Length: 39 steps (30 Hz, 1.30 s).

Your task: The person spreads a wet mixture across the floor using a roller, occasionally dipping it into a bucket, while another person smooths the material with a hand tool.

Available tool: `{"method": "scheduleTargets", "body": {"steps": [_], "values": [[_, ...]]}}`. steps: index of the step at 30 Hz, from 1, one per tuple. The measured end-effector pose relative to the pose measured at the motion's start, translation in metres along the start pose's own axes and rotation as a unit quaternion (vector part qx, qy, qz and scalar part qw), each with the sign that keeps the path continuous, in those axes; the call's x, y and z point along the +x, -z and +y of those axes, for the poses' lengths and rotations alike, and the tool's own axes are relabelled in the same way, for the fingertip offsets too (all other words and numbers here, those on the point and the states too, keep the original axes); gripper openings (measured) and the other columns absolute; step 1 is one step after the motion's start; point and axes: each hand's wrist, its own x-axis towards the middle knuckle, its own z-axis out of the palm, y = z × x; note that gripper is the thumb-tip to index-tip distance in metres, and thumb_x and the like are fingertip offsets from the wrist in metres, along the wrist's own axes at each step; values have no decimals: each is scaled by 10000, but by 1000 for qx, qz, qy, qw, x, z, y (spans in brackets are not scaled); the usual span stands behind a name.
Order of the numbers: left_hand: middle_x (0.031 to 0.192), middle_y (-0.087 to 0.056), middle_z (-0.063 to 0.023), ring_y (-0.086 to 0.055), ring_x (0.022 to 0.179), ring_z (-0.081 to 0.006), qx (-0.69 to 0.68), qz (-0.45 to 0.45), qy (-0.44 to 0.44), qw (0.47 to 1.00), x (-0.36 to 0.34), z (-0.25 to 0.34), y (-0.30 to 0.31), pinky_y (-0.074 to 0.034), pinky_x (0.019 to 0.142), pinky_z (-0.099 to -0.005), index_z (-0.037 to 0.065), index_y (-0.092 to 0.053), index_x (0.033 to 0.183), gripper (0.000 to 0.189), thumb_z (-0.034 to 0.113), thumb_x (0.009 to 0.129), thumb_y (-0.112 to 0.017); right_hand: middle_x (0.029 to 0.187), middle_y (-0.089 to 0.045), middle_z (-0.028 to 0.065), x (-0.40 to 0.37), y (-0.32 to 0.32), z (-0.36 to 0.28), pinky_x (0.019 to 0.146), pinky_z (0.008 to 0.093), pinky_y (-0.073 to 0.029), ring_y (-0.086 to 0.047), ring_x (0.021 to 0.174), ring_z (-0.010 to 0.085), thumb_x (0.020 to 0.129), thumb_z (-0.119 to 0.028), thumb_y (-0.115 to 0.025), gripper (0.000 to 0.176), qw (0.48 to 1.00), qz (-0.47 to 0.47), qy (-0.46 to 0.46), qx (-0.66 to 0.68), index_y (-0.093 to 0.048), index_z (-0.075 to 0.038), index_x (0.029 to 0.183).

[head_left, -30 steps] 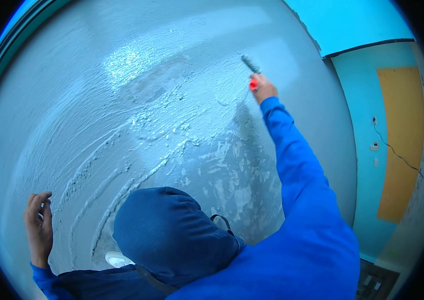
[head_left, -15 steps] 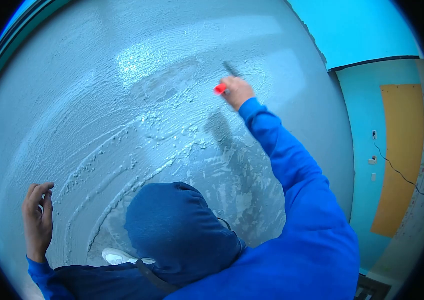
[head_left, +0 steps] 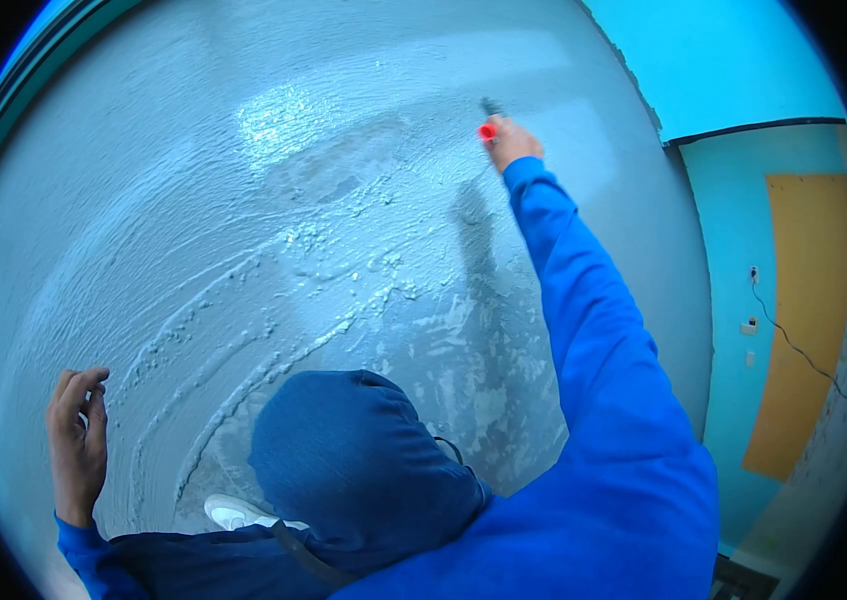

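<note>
Wet grey cement [head_left: 344, 270] covers the floor, with ridges and lumps curving around me. My right hand [head_left: 516, 143], at the end of an outstretched arm, is wrapped round the red handle of a trowel [head_left: 489, 131]. Its dark blade shows just beyond the knuckles, low over the far right part of the cement; my hand hides the rest. At the lower left, my left hand [head_left: 78, 435] hangs in the air above the floor, fingers loosely bent and apart, holding nothing.
My bent knee [head_left: 344, 440] and white shoe [head_left: 232, 512] are at the bottom, by a thinly coated patch. On the right stands a turquoise wall [head_left: 734, 230] with an orange panel [head_left: 804, 300] and a hanging cord [head_left: 794, 345]. A dark edge [head_left: 4, 110] borders the upper left.
My right hand has moved forward and to the right with the trowel, the arm stretching further out. My left hand has stayed almost in place.
</note>
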Motion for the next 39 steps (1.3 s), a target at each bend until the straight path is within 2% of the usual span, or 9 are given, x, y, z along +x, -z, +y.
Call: {"method": "scheduleTargets", "body": {"steps": [4, 9, 11, 17, 23, 26, 32, 35, 39], "values": [[805, -473, -77, -463, 713, -147, -3, 6, -15, 1000, -4, -4, -1, -383, 624, -258, -21, -575, 997, 168, -61, 855, -494, 1034, -635, 106, 48, 1, 75, 781, 442, -503, -614, 964, 306, 814, -289, -631, 333, 994, -37, -100, -28, -563, -201, 1129], [813, -478, -88, -490, 742, -163, -11, 5, -11, 1000, -6, -8, 2, -399, 658, -264, -23, -570, 1001, 176, -66, 853, -485, 1038, -642, 107, 49, 12, 89, 791, 432, -501, -611, 970, 312, 820, -319, -616, 326, 994, -67, -88, -22, -576, -184, 1114], [818, -482, -90, -497, 750, -169, -12, -4, 10, 1000, -4, -3, 4, -401, 664, -267, -22, -569, 1003, 183, -68, 850, -481, 1033, -643, 102, 38, 16, 64, 786, 430, -501, -614, 960, 310, 816, -325, -620, 326, 995, -73, -65, -27, -579, -180, 1104], [820, -488, -82, -450, 691, -150, -12, 5, -30, 999, -1, -5, 2, -381, 623, -258, -17, -574, 1006, 183, -57, 845, -497, 927, -638, 44, -60, 28, -61, 723, 380, -491, -611, 860, 259, 688, -206, -724, 283, 966, 35, 226, 120, -599, -149, 936], [808, -482, -83, -460, 693, -152, -16, 4, -38, 999, 1, 2, 3, -380, 625, -257, -17, -577, 999, 175, -55, 849, -494, 753, -552, 45, -145, 75, -198, 648, 367, -452, -568, 734, 229, 689, -202, -707, 233, 897, 34, 357, 259, -542, -106, 823], [802, -482, -84, -462, 688, -150, 0, 28, -66, 997, -1, 2, -1, -376, 609, -259, -18, -578, 988, 167, -56, 848, -495, 739, -541, 39, -161, 114, -211, 623, 360, -432, -561, 722, 222, 695, -216, -698, 228, 905, 30, 334, 260, -541, -109, 821], [805, -491, -81, -475, 689, -154, 23, 5, -38, 999, -2, 6, 0, -374, 578, -264, -14, -585, 1003, 184, -55, 847, -497, 728, -550, 39, -169, 112, -146, 609, 341, -433, -574, 723, 213, 717, -220, -677, 185, 942, 58, 284, 167, -545, -120, 799], [808, -498, -78, -483, 696, -154, 48, -7, -40, 998, 0, 10, -6, -371, 568, -263, -8, -594, 1000, 184, -52, 849, -497, 726, -545, 20, -146, 36, -51, 583, 364, -431, -568, 723, 204, 708, -208, -679, 170, 983, 71, 160, 52, -555, -134, 798], [818, -513, -69, -492, 706, -144, 40, -24, -4, 999, 0, 10, -12, -361, 544, -257, -1, -603, 988, 181, -45, 859, -483, 821, -569, 9, -133, 6, 63, 636, 372, -475, -585, 815, 211, 732, -184, -667, 168, 996, 59, 58, -36, -568, -168, 867]]}}
